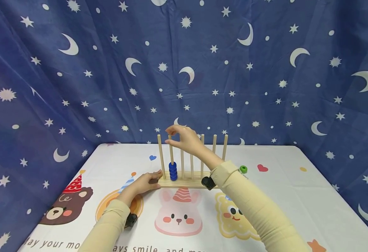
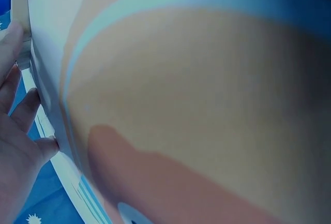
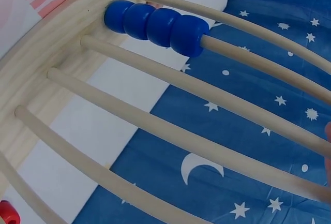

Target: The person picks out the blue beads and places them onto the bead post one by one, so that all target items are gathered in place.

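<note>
A wooden peg stand (image 1: 190,183) with a row of upright pegs stands on the table. Several blue beads (image 1: 172,171) are stacked at the foot of its second peg from the left; the right wrist view shows these blue beads (image 3: 155,25) close up. My left hand (image 1: 143,182) holds the left end of the base, its fingers (image 2: 26,110) partly seen in the left wrist view. My right hand (image 1: 185,140) is at the top of the second peg, thumb and forefinger apart around the tip, with no bead visible between them.
A green bead (image 1: 243,169) lies on the table right of the stand, near my right sleeve. A red bead (image 3: 9,212) shows at the corner of the right wrist view. The printed white tablecloth (image 1: 278,196) meets a blue star-patterned curtain (image 1: 203,98) behind.
</note>
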A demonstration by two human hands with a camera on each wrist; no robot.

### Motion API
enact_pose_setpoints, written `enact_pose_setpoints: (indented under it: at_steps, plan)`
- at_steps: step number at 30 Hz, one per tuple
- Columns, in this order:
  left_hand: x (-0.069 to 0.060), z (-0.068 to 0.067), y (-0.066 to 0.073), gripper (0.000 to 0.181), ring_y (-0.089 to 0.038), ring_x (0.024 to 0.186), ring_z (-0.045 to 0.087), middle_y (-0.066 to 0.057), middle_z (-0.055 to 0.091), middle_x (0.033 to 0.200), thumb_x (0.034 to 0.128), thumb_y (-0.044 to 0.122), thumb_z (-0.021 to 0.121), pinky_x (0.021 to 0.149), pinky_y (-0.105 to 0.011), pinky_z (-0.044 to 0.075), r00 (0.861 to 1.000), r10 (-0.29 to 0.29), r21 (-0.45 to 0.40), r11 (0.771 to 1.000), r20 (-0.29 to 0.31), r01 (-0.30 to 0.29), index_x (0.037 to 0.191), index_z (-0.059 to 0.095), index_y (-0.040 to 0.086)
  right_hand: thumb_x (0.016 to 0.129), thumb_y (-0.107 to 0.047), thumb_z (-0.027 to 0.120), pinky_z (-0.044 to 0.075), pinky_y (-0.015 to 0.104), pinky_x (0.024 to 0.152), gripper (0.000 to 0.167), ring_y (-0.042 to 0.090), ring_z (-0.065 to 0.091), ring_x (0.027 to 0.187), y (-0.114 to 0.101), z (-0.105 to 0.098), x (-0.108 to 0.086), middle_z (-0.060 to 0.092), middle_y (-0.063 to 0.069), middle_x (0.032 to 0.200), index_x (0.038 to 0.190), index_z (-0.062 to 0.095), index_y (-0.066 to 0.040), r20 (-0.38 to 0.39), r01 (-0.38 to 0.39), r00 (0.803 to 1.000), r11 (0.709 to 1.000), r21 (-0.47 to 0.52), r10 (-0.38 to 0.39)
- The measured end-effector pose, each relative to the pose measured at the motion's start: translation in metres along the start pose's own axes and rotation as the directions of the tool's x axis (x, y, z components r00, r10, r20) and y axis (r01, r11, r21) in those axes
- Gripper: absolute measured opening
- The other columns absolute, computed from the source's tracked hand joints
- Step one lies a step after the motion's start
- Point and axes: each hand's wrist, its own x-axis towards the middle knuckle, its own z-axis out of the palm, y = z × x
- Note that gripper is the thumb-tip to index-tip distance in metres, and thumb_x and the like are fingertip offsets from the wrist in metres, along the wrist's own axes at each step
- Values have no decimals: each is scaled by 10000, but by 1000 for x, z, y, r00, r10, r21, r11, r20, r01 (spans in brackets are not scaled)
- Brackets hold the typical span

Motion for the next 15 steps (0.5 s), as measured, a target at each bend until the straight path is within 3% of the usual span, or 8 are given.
enact_pose_setpoints:
  at_steps: [9, 15]
  plan:
    - [-1, 1, -1, 520, -429, 1339, 353, -217, 413, 1431, 860, 144, 667, 1109, -543, 280, 1000, 1, -7, 1000, -15, -1, 1318, 505, -43, 916, -173, 616, 511, 340, 929, 332, 222, 618, 1062, 1, -7, -4, 651, 96, 1160, 1220, 590, -42, 37, 79, 996, 997, -13, -79]
    - [-1, 0, -2, 525, -423, 1348, 345, -208, 402, 1442, 869, 152, 659, 1116, -543, 268, 1000, -6, -13, 1000, -10, 6, 1332, 494, -34, 905, -106, 619, 520, 350, 919, 307, 239, 618, 1064, 1, -14, -7, 639, 116, 1184, 1201, 598, -29, 11, 100, 995, 995, 24, -100]
